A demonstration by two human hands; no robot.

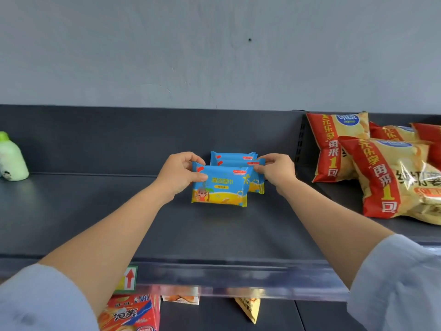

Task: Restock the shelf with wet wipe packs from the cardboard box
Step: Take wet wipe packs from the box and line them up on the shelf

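On the dark metal shelf (95, 211) the left hand (177, 174) grips the top left corner of the front blue-and-yellow film wet wipe pack (220, 189), which stands upright. The right hand (276, 172) pinches a top right corner, of this pack or of the row of same packs (232, 156) behind it, I cannot tell. The packs seem light, soft and slippery, so it is better to hold them by the sealed edges. Red-and-yellow crisp bags (393, 182) lie near on the right and a pale green bottle (12, 161) well apart on the left; neither blocks the row.

On front wet wipe pack (219, 187), gripped by left hand (180, 174) and pinched by right hand (276, 172): "清洁湿巾" in yellow, "10片装" in an oval beneath. On snack bags (391, 177), right of right hand: "1元乐享" and "再来1包" down red bands; oval logo at top not legible. On red carton (133, 314), below left hand: "NBA", "旺旺", "泡芙". On shelf-edge tag (128, 279), just above red carton: red upward arrow.
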